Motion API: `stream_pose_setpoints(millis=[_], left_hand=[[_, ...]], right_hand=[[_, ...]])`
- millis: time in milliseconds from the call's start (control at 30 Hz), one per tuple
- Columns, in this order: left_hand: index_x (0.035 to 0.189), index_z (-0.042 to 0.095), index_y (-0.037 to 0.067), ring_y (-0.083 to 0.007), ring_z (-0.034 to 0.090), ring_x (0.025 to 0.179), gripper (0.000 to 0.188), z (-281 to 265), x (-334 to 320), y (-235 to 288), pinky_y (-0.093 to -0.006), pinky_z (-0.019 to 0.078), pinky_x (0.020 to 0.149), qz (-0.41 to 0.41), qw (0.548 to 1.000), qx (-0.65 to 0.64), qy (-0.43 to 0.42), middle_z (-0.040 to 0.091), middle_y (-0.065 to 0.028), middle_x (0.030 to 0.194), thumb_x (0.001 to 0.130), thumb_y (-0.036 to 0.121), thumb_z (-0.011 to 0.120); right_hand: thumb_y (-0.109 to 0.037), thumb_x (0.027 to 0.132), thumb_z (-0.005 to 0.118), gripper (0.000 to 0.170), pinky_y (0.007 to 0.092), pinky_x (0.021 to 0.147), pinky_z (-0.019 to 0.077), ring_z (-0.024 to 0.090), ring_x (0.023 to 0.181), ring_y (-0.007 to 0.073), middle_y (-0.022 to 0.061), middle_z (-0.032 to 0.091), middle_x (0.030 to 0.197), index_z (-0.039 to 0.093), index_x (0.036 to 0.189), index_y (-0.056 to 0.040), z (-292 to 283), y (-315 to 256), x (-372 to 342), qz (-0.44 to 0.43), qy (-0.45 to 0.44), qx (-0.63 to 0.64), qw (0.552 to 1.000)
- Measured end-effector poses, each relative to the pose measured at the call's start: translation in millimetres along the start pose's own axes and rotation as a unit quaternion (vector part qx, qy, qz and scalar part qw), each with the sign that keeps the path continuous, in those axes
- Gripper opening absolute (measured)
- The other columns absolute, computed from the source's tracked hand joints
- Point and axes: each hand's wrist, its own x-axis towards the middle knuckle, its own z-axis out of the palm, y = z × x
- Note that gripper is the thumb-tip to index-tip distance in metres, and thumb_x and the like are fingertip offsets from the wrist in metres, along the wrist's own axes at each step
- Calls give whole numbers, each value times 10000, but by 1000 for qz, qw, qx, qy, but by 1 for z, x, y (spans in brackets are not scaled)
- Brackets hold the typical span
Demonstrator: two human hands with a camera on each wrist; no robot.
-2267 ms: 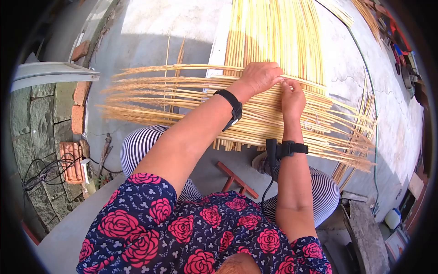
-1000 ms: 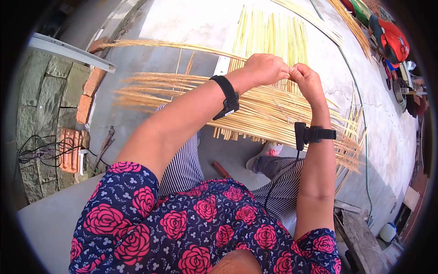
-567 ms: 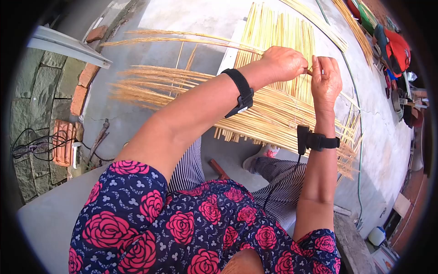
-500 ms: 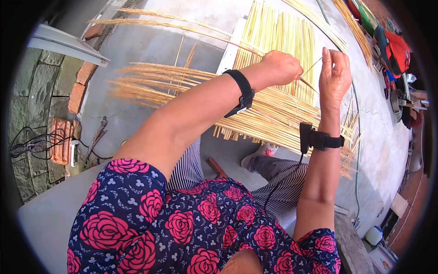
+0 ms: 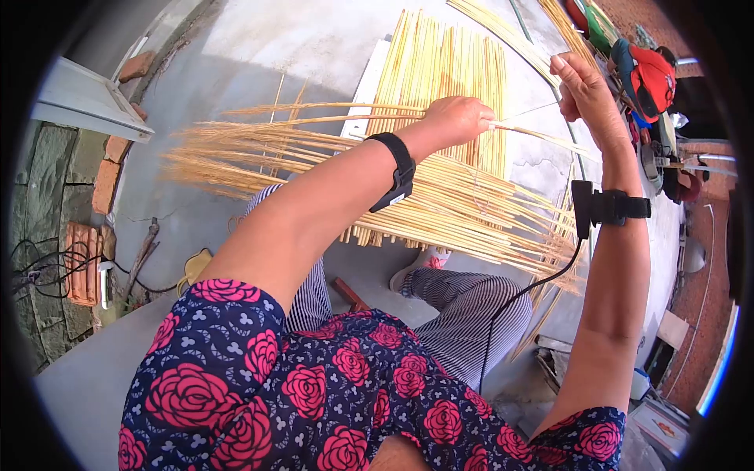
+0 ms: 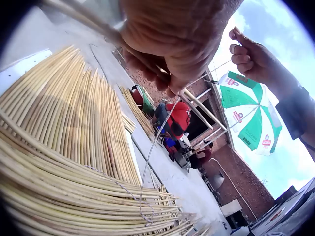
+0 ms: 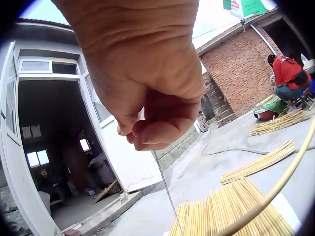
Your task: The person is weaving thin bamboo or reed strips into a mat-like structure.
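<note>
In the head view my left hand [image 5: 459, 122] grips long thin stalks [image 5: 542, 135], whose feathery ends stretch left above a layer of crosswise stalks [image 5: 471, 204]. A pale thread [image 6: 211, 73] runs taut from beside the left fingertips to my right hand [image 5: 585, 98], raised to the right. The left wrist view shows the left hand [image 6: 177, 39] curled round the stalks. In the right wrist view the right hand's [image 7: 152, 108] fingers are curled round the thread [image 7: 167, 189]. Another twisted string [image 6: 142, 189] hangs down to the crosswise stalks.
Lengthwise stalks [image 5: 444, 78] lie beyond the crosswise layer. A hose [image 7: 231, 149] crosses the concrete. Bricks [image 5: 106, 184] and a coiled cable [image 5: 51, 267] are at left. A person in red [image 7: 290, 76] sits far off, with a green-and-white umbrella [image 6: 251, 110] above.
My right hand has moved away from the left, rightward and up, drawing out the thread. The stalks in my left hand, raised higher a moment ago, are closer to the crosswise layer. The head view has shifted.
</note>
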Motion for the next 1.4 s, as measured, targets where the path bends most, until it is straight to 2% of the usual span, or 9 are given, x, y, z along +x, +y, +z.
stream_pose_setpoints(millis=[67, 167, 200, 233, 300, 500, 833, 1167, 1400], left_hand=[[940, 689, 184, -247, 607, 870, 253, 3, -4, 1, -389, 485, 724, 30, 999, 30, 28, 635, -31, 890, 881, 369, 525], [931, 686, 195, -256, 606, 860, 221, 16, -7, -7, -393, 491, 711, 19, 997, 76, 15, 631, -29, 871, 876, 345, 533], [933, 685, 201, -257, 606, 861, 216, 20, -6, -15, -396, 492, 711, 23, 995, 98, 15, 631, -28, 871, 876, 342, 531], [910, 682, 195, -258, 605, 860, 213, 24, -6, -22, -400, 491, 710, 27, 995, 94, 25, 630, -28, 868, 876, 339, 529], [865, 676, 182, -259, 604, 857, 216, 31, -10, -36, -410, 490, 708, 32, 995, 81, 39, 629, -28, 862, 876, 334, 524], [770, 662, 168, -262, 625, 828, 184, 54, -10, -71, -424, 463, 705, -37, 990, 128, -51, 645, -41, 824, 860, 278, 546], [863, 692, 210, -239, 593, 949, 159, 85, -29, -87, -424, 423, 806, -107, 973, 150, -136, 632, -35, 931, 861, 269, 544], [939, 650, 198, -250, 534, 1033, 132, 97, -24, -95, -413, 389, 875, -179, 980, 37, -81, 606, -48, 968, 827, 252, 605], [828, 614, 152, -238, 501, 972, 67, 89, -36, -90, -395, 375, 859, -96, 994, 45, 15, 544, -43, 909, 804, 213, 627]], right_hand=[[-387, 940, 512, 290, 204, 446, 390, 481, 512, 48, -42, 441, 573, 579, 917, -106, -15, -17, 1, -25, -14, 174, 984], [-272, 948, 529, 279, 205, 547, 426, 473, 611, 119, 19, 463, 683, 559, 985, 3, -51, -45, 23, -112, 103, 387, 910], [-241, 954, 482, 183, 244, 479, 451, 541, 569, 122, 72, 550, 796, 497, 962, -58, -65, -81, 14, -112, 122, 427, 889], [-283, 943, 534, 290, 239, 669, 493, 557, 693, 146, 41, 559, 767, 588, 1000, -4, -125, -36, 60, -189, 86, 438, 875], [-265, 963, 468, 209, 280, 492, 478, 558, 596, 168, 98, 545, 822, 487, 996, -60, -117, -121, 21, -148, 210, 475, 841], [-259, 960, 476, 205, 285, 524, 482, 564, 625, 171, 95, 549, 824, 495, 1005, -60, -141, -117, 13, -213, 204, 332, 896], [-249, 954, 489, 200, 295, 576, 490, 573, 674, 176, 91, 556, 828, 507, 1020, -61, -97, -15, 0, -113, 143, 31, 983], [-239, 949, 503, 197, 304, 628, 497, 583, 722, 180, 86, 562, 831, 519, 1035, -63, -101, 12, 0, -155, 121, -102, 975], [-232, 945, 512, 197, 310, 664, 502, 589, 756, 184, 83, 567, 833, 527, 1046, -63, -141, -32, 13, -279, 174, -152, 932]])
